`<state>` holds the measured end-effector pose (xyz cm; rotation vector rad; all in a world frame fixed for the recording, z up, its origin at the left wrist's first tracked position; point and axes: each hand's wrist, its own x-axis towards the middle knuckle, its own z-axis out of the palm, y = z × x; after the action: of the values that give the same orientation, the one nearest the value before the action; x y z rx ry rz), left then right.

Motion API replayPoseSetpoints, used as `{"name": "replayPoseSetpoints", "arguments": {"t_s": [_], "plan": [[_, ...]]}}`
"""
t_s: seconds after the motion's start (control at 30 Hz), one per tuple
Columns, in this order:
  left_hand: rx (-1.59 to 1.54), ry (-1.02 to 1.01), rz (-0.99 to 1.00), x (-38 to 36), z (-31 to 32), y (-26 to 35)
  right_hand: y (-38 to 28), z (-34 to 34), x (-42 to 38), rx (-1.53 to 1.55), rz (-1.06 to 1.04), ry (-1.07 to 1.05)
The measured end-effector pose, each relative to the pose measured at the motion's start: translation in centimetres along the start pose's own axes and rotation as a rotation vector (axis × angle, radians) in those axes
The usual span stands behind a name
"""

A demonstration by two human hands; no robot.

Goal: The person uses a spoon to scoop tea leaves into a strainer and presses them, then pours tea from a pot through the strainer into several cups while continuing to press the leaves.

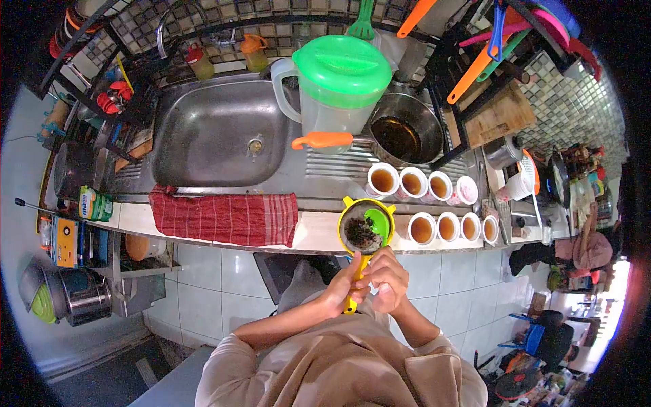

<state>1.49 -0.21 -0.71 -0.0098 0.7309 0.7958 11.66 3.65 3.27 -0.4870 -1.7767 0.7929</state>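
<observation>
A yellow strainer (367, 203) with dark wet leaves in its mesh is held over the counter's front edge, and a green rounded piece (381, 224) shows at its right side. My left hand (344, 285) is closed round the strainer's yellow handle. Beside it, touching, my right hand (386, 278) has its fingers curled near the handle; what they hold, if anything, is hidden. Several white cups (422, 229) stand in two rows to the right, most with brown liquid. Behind them, a steel pot (407, 129) holds dark liquid, next to a lidded pitcher (344, 81).
A steel sink (220, 132) lies at the left, with a red checked cloth (224, 217) along the counter edge before it. An orange pot handle (322, 140) points left in front of the pitcher. Utensils hang at the upper right.
</observation>
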Motion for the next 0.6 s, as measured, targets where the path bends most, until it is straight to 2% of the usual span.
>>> {"name": "replayPoseSetpoints", "arguments": {"t_s": [0.13,0.2,0.27,0.43,0.5,0.6], "plan": [[0.030,-0.015,-0.002,-0.14,0.22,0.19,-0.02,0.04,-0.12,0.061,0.020,0.040],[0.039,-0.022,-0.032,-0.66,0.55,0.69,-0.09,0.18,0.04,0.105,-0.024,0.159],[0.047,-0.027,-0.062,-0.76,0.51,0.79,-0.10,0.16,0.38,0.094,-0.030,0.179],[0.014,-0.128,-0.056,-0.44,0.02,0.63,-0.58,0.31,0.66,0.169,-0.020,0.250],[0.012,-0.129,-0.064,-0.52,0.10,0.72,-0.87,0.44,0.60,0.327,0.049,0.292],[0.014,-0.117,-0.064,-0.58,0.13,0.75,-0.01,0.59,-0.22,0.293,0.107,0.260]]}}
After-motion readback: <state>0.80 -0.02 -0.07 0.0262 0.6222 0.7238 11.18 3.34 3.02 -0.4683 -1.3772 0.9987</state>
